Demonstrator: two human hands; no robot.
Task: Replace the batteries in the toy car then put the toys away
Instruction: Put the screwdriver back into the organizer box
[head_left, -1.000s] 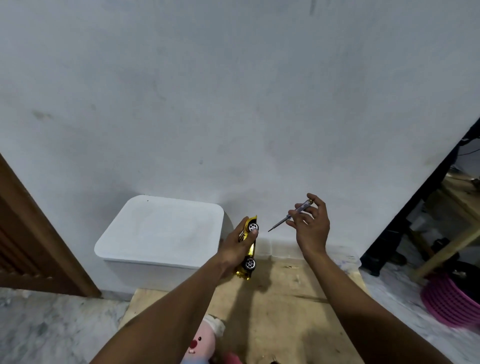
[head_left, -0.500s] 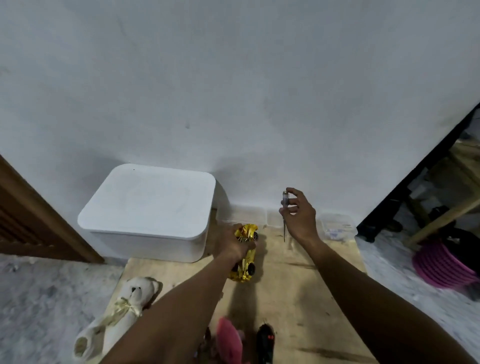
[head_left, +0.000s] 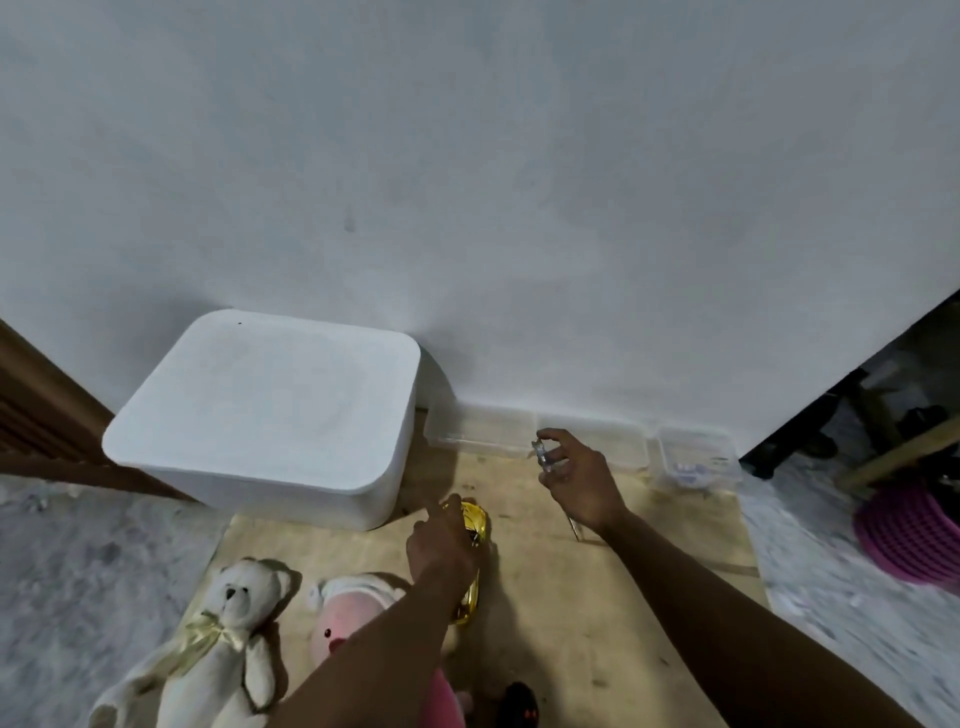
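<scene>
A shiny gold toy car (head_left: 474, 525) lies on the wooden board (head_left: 623, 623), partly covered by my left hand (head_left: 441, 545), which holds it down from above. My right hand (head_left: 579, 480) pinches a thin screwdriver (head_left: 543, 454) upright, its tip pointing down to the board just right of the car. A white teddy bear (head_left: 223, 639) and a pink and white plush toy (head_left: 353, 613) lie at the board's near left. A white lidded bin (head_left: 270, 415) stands at the back left against the wall.
Clear plastic boxes (head_left: 519, 436) line the wall behind the board, one (head_left: 696, 460) holding small items. A dark toy (head_left: 519, 704) shows at the bottom edge. A pink ribbed basket (head_left: 909, 535) and wooden furniture legs (head_left: 904, 452) are at the right. Marble floor surrounds the board.
Both hands came down from chest height to the board. The car went from held in the air to lying on the board. The screwdriver turned from level to upright.
</scene>
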